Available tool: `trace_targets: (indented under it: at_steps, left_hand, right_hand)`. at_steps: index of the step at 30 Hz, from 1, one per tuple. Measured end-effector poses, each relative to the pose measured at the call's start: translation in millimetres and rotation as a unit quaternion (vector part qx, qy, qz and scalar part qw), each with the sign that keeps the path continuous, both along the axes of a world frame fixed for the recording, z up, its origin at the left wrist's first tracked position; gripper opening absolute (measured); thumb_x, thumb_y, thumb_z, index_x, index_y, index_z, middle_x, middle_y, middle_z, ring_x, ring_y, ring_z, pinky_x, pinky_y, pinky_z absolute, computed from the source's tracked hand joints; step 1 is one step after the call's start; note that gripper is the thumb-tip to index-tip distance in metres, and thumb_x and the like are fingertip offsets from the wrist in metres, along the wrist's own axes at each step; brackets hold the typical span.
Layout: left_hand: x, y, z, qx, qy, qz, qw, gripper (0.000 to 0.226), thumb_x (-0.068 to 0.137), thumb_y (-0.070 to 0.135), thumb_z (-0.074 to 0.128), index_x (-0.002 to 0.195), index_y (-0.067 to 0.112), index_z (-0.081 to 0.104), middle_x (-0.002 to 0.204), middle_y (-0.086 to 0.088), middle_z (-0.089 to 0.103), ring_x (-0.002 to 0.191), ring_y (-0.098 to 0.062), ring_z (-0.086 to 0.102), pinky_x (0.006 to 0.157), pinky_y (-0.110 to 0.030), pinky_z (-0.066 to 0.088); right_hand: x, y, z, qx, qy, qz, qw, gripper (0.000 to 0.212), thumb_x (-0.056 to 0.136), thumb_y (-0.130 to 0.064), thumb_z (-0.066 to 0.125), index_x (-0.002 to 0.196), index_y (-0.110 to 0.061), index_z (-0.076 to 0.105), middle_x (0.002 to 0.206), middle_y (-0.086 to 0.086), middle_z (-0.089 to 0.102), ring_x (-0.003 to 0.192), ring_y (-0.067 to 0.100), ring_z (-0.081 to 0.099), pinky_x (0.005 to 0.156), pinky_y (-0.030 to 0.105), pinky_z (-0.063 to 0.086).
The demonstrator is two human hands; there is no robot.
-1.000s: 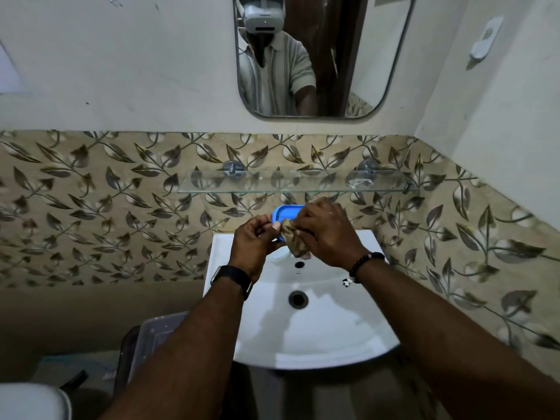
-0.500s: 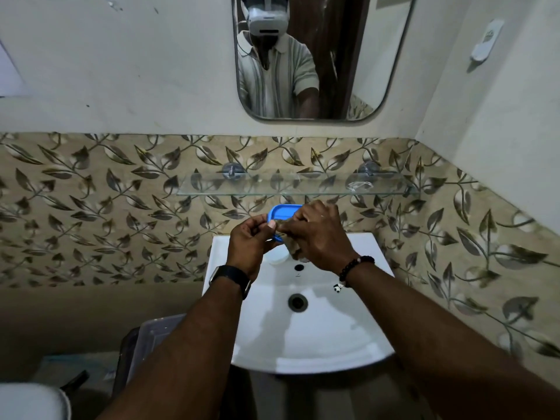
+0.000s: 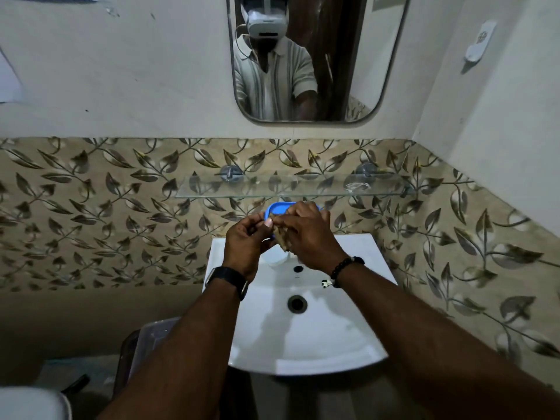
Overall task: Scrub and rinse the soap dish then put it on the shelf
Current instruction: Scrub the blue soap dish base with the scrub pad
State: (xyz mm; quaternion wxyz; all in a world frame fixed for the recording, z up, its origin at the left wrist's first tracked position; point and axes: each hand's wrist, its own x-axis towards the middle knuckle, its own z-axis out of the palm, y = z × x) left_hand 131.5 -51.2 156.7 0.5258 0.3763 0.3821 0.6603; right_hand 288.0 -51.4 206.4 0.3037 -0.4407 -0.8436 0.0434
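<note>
I hold the blue soap dish [image 3: 278, 208] over the back of the white sink [image 3: 306, 344], just below the glass shelf [image 3: 291, 186]. My left hand [image 3: 247, 241] pinches its edge while my right hand [image 3: 309, 234] presses a brownish scrubber [image 3: 280, 237] against it

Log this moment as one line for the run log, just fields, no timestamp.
phase: scrubbing | left hand: holds blue soap dish | right hand: presses brown scrubber to it | location: over sink | glass shelf: dish not placed
</note>
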Motion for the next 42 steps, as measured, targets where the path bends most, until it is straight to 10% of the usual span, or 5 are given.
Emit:
trace_targets:
  at_steps: [12, 20, 29, 37, 42]
  left_hand:
    - [-8.1, -8.7, -7.9, -0.011, 0.024, 0.002, 1.000, 0.016, 0.094, 0.003, 0.062, 0.109, -0.004, 0.065, 0.087, -0.005, 0.078, 0.083, -0.023, 0.075, 0.076, -0.037, 0.063]
    - [-9.7, -5.4, 5.3, 0.005, -0.006, 0.059, 0.998, 0.010, 0.095, 0.001, 0.061, 0.097, 0.008, 0.068, 0.080, 0.000, 0.078, 0.079, -0.019, 0.076, 0.068, -0.031, 0.062]
    - [13.7, -9.6, 1.9, -0.034, -0.034, 0.068, 0.997, 0.014, 0.096, 0.004, 0.060, 0.109, 0.000, 0.062, 0.072, 0.001, 0.071, 0.059, -0.013, 0.063, 0.045, -0.023, 0.049]
    - [22.1, -12.8, 3.2, -0.008, -0.005, -0.036, 0.999, 0.016, 0.097, 0.006, 0.059, 0.110, 0.007, 0.069, 0.090, -0.006, 0.074, 0.078, -0.018, 0.069, 0.073, -0.035, 0.060]
    - [14.4, -11.5, 8.4, -0.017, -0.044, 0.000, 0.999, 0.011, 0.096, 0.001, 0.059, 0.103, 0.005, 0.067, 0.084, -0.008, 0.073, 0.070, -0.021, 0.068, 0.056, -0.032, 0.057]
  right_hand:
    - [34.9, 26.7, 13.0, 0.291, -0.288, -0.007, 0.912, 0.021, 0.092, -0.019, 0.051, 0.100, -0.014, 0.071, 0.103, 0.011, 0.062, 0.098, 0.032, 0.057, 0.084, 0.045, 0.043]
    - [24.1, 16.8, 18.6, 0.157, -0.321, -0.091, 0.930, 0.024, 0.084, -0.030, 0.058, 0.097, -0.013, 0.069, 0.104, 0.010, 0.056, 0.102, 0.032, 0.049, 0.083, 0.043, 0.036]
    - [-13.3, -1.1, 11.3, -0.140, -0.040, -0.067, 0.987, 0.013, 0.079, -0.028, 0.060, 0.067, -0.033, 0.059, 0.097, 0.003, 0.063, 0.104, 0.027, 0.054, 0.091, 0.041, 0.041]
    - [-18.2, 2.5, 4.9, -0.009, 0.161, -0.201, 0.966, 0.017, 0.088, -0.016, 0.055, 0.101, -0.017, 0.066, 0.102, 0.008, 0.060, 0.096, 0.030, 0.058, 0.081, 0.043, 0.051]
    - [-10.2, -9.1, -15.5, 0.087, 0.102, -0.021, 0.991, 0.031, 0.092, -0.024, 0.045, 0.110, -0.010, 0.067, 0.111, 0.009, 0.063, 0.101, 0.027, 0.056, 0.088, 0.041, 0.047]
